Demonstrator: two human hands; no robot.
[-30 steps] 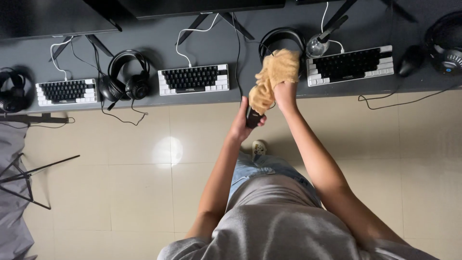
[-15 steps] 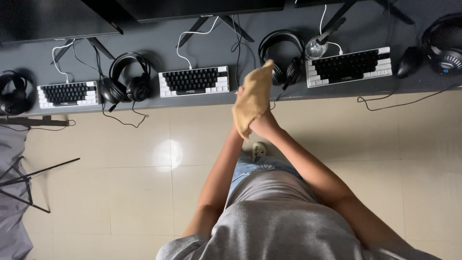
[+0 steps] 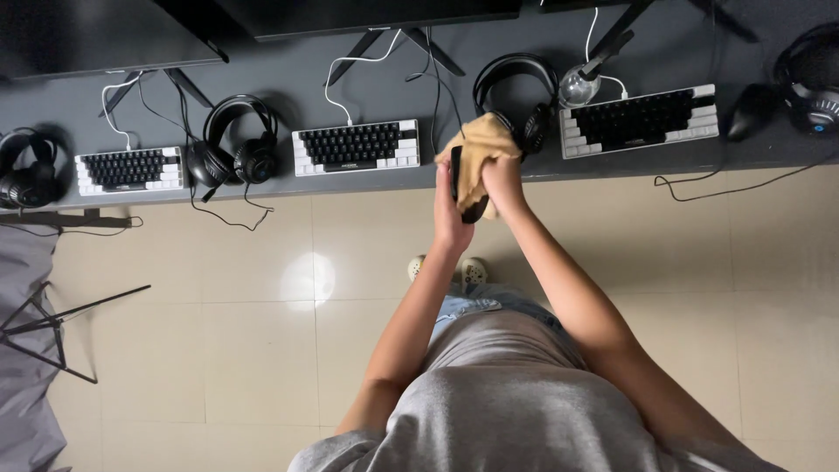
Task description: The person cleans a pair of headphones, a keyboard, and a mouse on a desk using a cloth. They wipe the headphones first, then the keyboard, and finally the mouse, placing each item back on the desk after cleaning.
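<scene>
My left hand (image 3: 450, 218) grips a small black device (image 3: 461, 188), mostly hidden by my fingers and the cloth. A tan cloth (image 3: 476, 149) is bunched in my right hand (image 3: 502, 179) and pressed against the top of that device. Both hands meet in front of the dark desk (image 3: 262, 188), between the middle black-and-white keyboard (image 3: 356, 147) and a black headset (image 3: 517, 100).
Along the desk lie a left keyboard (image 3: 129, 169), a right keyboard (image 3: 640, 119), more headsets (image 3: 234, 144) (image 3: 31, 170) (image 3: 808, 83), a black mouse (image 3: 750, 112) and loose cables. A black stand (image 3: 52, 328) sits on the tiled floor at left.
Both hands have shifted left and a little lower. The cloth, earlier hanging long over the right hand, is now bunched on top of the black device.
</scene>
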